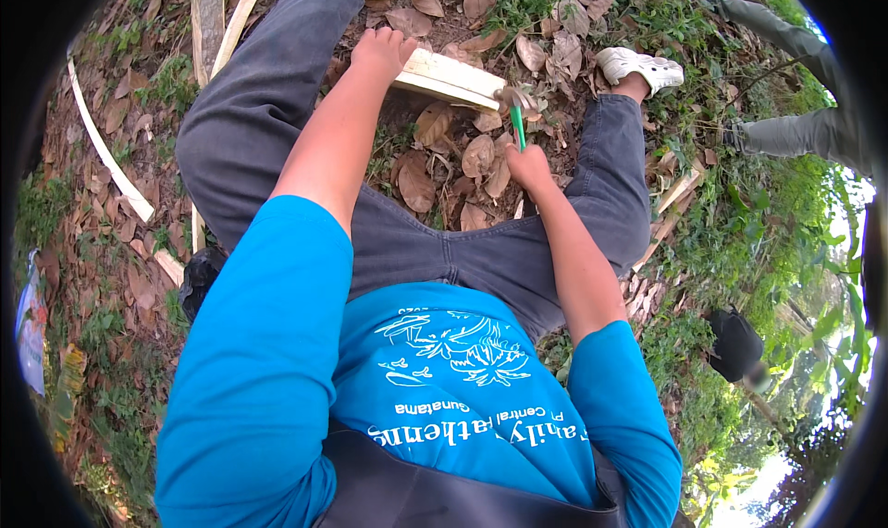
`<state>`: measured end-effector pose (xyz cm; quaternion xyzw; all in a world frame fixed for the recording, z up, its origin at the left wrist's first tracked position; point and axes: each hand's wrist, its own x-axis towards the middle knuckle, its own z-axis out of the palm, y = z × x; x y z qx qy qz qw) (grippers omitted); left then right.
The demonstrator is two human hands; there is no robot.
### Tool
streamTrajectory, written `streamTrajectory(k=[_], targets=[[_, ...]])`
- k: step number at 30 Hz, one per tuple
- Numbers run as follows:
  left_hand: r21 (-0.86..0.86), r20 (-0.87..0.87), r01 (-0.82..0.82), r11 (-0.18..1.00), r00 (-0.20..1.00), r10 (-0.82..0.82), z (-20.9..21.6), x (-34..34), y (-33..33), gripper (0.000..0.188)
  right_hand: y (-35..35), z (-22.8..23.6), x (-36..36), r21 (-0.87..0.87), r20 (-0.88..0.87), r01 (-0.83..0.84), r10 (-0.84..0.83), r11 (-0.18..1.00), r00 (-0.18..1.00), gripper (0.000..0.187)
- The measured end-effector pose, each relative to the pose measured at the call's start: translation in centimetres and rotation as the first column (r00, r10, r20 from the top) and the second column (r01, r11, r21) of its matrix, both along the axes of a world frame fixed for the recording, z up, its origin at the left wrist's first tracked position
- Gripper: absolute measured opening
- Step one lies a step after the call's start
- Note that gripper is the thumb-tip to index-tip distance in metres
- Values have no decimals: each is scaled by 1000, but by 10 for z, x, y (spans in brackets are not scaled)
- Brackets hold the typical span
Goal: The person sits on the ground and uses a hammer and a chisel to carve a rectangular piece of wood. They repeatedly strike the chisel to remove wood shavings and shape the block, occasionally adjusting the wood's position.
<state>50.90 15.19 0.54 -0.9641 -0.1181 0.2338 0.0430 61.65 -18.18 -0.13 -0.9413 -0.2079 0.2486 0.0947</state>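
Between my spread knees lies a pale wooden plank (450, 77), slightly tilted, just above the leafy ground. My left hand (382, 52) is wrapped over its left end, fingers curled on the top edge. In my right hand (528, 165) is a hammer with a green handle (518, 128), gripped near the lower part. The hammer's head is right at the plank's right end; whether it touches the wood I cannot tell.
Long wooden strips (104, 158) and a board (208, 30) lie to the left. More wood pieces (680, 191) lie beside my right leg. Another person's grey-trousered legs (797, 135) stand at the right. A black object (735, 345) sits lower right. Dry leaves (415, 182) cover the ground.
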Motion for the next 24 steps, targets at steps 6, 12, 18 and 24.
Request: streamTrajectory(k=[6, 12, 18, 24], targets=[[3, -96, -30, 1000, 995, 30, 7, -17, 12, 94, 67, 124, -20, 617, -338, 374, -196, 692, 920, 42], [-31, -88, -57, 998, 995, 54, 6, -24, 18, 98, 78, 149, -23, 894, -166, 176, -59, 412, 984, 42], [1, -54, 24, 1000, 998, -24, -10, -11, 20, 93, 32, 40, -3, 201, -208, 85, -42, 976, 977, 53], [1, -47, 30, 1000, 998, -30, 1, -22, 16, 80, 69, 112, -24, 803, -416, 423, -115, 418, 902, 39]])
